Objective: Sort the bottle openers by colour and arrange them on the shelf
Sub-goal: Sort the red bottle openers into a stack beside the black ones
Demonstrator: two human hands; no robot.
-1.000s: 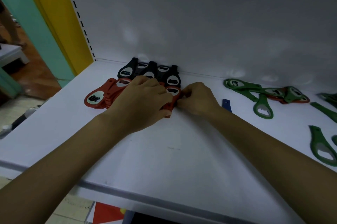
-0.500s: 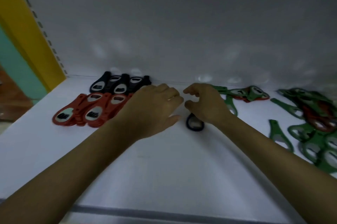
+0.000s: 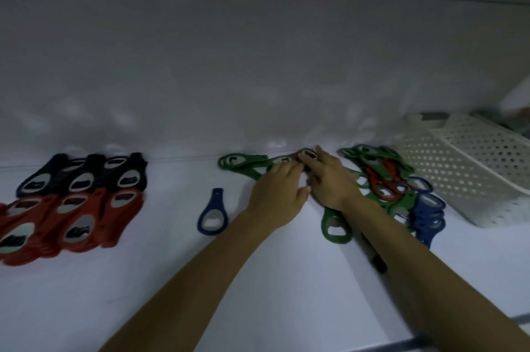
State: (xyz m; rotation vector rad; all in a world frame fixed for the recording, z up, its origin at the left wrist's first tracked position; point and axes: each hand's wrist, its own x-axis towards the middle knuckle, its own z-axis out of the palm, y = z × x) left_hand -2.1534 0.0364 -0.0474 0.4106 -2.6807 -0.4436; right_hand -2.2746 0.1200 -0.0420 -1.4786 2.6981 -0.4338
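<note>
Two bare forearms reach forward and converge, left hand and right hand palm-down, thumbs nearly touching, right fingers outstretched, left fingers perhaps curled.

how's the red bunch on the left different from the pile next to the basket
The red bunch is one colour; the pile mixes green, red and blue. The red bunch lies in an overlapping row; the pile is tangled. The bunch's openers are broad; the pile's are slim loops. Both lie on the white shelf.
</note>
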